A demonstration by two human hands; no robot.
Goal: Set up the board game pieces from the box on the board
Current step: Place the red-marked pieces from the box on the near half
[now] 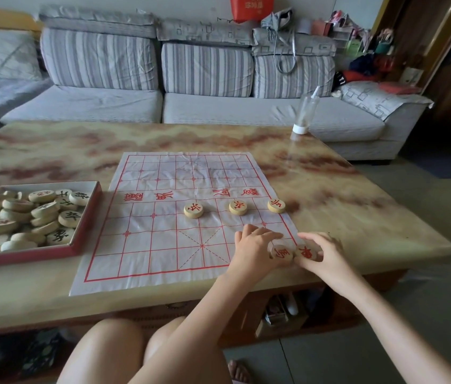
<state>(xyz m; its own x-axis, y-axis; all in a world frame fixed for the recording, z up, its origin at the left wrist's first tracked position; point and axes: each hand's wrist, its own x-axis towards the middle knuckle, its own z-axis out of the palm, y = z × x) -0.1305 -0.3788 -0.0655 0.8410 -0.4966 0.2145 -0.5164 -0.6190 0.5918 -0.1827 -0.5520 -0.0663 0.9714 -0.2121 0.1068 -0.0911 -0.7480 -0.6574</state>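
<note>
A white paper board with a red grid lies on the marble table. Three round wooden pieces with red characters stand on it in a row: one near the middle, one to its right, one at the right edge. At the board's near right corner my left hand pinches a red-marked piece. Right beside it my right hand pinches another red-marked piece. The red box on the left holds several wooden pieces with red and black characters.
The marble table has its near edge just above my knees. A clear bottle stands upside down on its white cap at the far right of the table. A grey striped sofa runs behind the table.
</note>
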